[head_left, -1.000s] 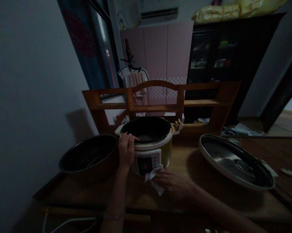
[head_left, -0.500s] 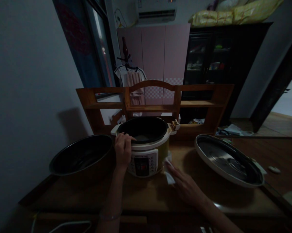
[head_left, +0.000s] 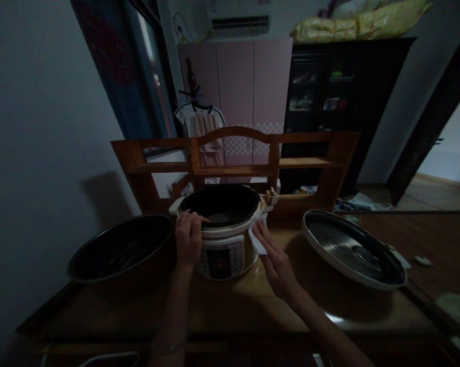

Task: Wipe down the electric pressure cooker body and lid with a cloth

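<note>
In the head view, a white electric pressure cooker (head_left: 203,265) stands lidless on the wooden desk, its dark interior showing. My left hand (head_left: 188,235) grips the cooker's front-left rim, fingers bent over the edge. With my right hand (head_left: 273,255) I press a white cloth or tissue (head_left: 258,237) against the cooker's right side, just below the rim. The black inner pot (head_left: 126,247) sits to the left of the cooker. To the right, the detached lid (head_left: 352,250) lies with its metal inner side up.
A wooden shelf rack (head_left: 235,171) rises along the desk's (head_left: 230,311) back edge. A wall (head_left: 31,168) is close on the left. Clothes on a stand (head_left: 209,127), pink cabinets (head_left: 235,81) and a dark cabinet (head_left: 382,86) are farther back.
My right hand and the white cloth have moved up along the cooker's right side, from near its base to just under the rim. My left hand stays on the rim. The view has shifted slightly.
</note>
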`<state>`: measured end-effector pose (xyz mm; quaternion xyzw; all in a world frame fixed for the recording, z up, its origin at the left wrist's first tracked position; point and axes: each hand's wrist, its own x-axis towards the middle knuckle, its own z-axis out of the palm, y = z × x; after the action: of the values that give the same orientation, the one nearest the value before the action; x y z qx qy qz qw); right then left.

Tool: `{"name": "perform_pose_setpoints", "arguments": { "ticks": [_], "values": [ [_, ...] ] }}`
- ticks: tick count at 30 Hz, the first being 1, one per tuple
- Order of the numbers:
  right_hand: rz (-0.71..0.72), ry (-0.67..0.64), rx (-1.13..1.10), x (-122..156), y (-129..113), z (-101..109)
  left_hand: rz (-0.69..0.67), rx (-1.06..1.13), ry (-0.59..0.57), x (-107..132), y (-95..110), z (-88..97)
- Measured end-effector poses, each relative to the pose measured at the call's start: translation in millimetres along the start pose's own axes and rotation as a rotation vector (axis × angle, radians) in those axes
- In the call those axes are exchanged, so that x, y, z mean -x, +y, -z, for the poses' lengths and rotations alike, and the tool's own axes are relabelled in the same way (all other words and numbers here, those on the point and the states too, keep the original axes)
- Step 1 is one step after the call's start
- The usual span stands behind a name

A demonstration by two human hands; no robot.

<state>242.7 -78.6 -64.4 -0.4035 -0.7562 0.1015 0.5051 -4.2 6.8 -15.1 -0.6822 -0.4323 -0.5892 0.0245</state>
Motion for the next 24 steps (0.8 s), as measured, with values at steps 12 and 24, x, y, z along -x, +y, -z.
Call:
{"name": "perform_pose_setpoints", "arguments": {
  "ticks": [12, 24],
  "values": [
    [-0.045, -0.122, 0.083, 36, 26, -16, 0.003, -0.001, 0.028, 1, -2, -3.1],
    [-0.233, 0.176, -0.018, 34, 30, -18, 0.01, -0.006, 0.014, 1, -4, -2.7]
  ]
}}
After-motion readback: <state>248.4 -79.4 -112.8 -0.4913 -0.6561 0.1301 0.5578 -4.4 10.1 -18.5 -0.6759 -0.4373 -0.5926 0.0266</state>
